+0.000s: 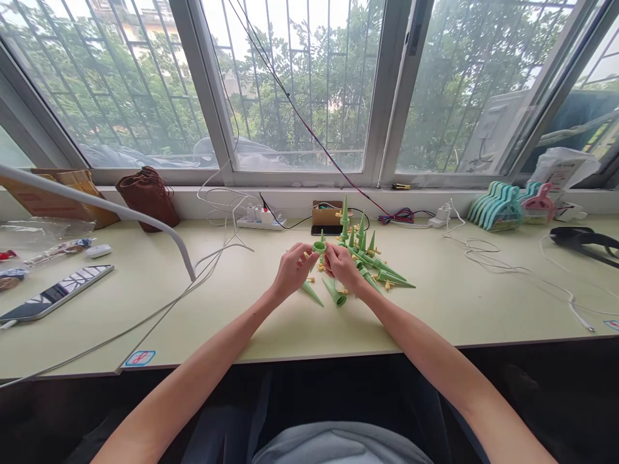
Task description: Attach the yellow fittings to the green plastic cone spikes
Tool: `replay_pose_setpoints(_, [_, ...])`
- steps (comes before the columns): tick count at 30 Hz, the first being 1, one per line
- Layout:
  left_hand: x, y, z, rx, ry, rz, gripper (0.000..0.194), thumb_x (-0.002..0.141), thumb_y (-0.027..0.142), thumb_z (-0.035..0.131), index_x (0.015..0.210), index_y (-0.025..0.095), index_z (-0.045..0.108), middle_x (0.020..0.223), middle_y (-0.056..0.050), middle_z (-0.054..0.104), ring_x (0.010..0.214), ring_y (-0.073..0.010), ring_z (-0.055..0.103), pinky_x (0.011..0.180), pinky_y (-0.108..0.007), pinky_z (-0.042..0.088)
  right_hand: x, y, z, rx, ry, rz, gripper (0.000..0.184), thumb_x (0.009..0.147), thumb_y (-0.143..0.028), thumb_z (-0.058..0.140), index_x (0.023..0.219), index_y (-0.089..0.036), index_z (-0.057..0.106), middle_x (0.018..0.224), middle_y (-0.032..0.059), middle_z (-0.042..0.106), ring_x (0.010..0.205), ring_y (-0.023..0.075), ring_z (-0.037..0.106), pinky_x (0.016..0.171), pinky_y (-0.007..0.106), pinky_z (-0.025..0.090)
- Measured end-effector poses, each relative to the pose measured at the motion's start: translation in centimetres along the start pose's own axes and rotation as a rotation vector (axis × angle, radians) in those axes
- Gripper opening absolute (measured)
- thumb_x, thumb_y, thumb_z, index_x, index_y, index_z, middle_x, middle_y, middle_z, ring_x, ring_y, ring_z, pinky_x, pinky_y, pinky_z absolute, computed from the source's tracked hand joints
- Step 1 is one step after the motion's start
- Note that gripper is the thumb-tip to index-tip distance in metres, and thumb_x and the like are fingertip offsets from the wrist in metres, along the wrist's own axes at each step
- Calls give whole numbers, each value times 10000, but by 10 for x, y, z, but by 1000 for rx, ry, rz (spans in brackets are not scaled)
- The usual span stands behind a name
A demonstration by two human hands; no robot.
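Note:
Over the middle of the table, a green plastic watering spike [319, 247] is held with its round open end up. The fingers of my left hand [293, 268] are closed on its left side. My right hand [342, 265] grips it from the right, its fingertips partly hidden. Just below my hands lie a loose green spike [313, 294] and another, an open-ended spike [334, 293]. Beyond my right hand is a pile of green spikes [374, 261] with small yellow valves, several of them standing point up.
A small cardboard box [329, 207] and a dark phone [326, 230] are behind the pile. Left are a white power strip [261, 223], loose cables, a brown pouch [147, 198] and a tablet-like device [58, 295]. Teal hangers [494, 206] and black headphones [587, 243] sit right.

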State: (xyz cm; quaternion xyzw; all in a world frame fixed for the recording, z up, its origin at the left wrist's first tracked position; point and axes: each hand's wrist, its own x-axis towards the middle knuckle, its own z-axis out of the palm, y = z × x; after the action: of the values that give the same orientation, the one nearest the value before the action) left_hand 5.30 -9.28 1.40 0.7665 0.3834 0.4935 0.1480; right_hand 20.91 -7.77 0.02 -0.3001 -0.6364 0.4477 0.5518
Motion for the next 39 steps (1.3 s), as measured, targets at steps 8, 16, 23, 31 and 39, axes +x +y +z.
replay_pose_setpoints(8, [4, 0, 1, -303, 17, -329, 684, 894, 695, 384, 518, 154, 571, 494, -34, 513, 430, -98, 431, 436, -241, 311, -1, 1, -3, -140, 44, -83, 529, 908, -678, 419, 639, -224, 375, 555, -38, 400, 418, 92, 371, 402, 258, 305])
replay_pose_setpoints(16, [4, -1, -2, -601, -231, -577, 693, 866, 703, 428, 584, 108, 645, 539, -70, 570, 410, -99, 437, 410, -247, 260, -3, 6, -4, -328, -11, -178, 464, 969, -571, 382, 671, -215, 388, 581, -27, 423, 528, 111, 387, 503, 254, 322])
replay_pose_setpoints(23, [3, -4, -3, -639, -237, -542, 511, 849, 593, 550, 699, 111, 629, 706, -75, 624, 460, -94, 470, 414, -238, 283, -2, 13, -5, -350, -38, -174, 440, 972, -554, 373, 689, -216, 384, 595, -31, 428, 528, 107, 376, 509, 248, 317])
replay_pose_setpoints(31, [2, -4, -5, -642, -224, -465, 406, 854, 521, 571, 715, 140, 564, 697, -19, 540, 459, -85, 469, 400, -230, 287, -3, 9, -3, -320, -82, -176, 393, 980, -513, 382, 717, -221, 375, 600, -35, 440, 540, 108, 398, 522, 241, 331])
replay_pose_setpoints(39, [1, 3, -8, -572, -245, -401, 393, 825, 510, 634, 690, 168, 494, 610, 48, 398, 473, -81, 463, 433, -219, 326, -4, 8, -3, -340, -76, -141, 395, 974, -514, 378, 706, -226, 338, 578, -45, 422, 518, 106, 371, 512, 244, 318])
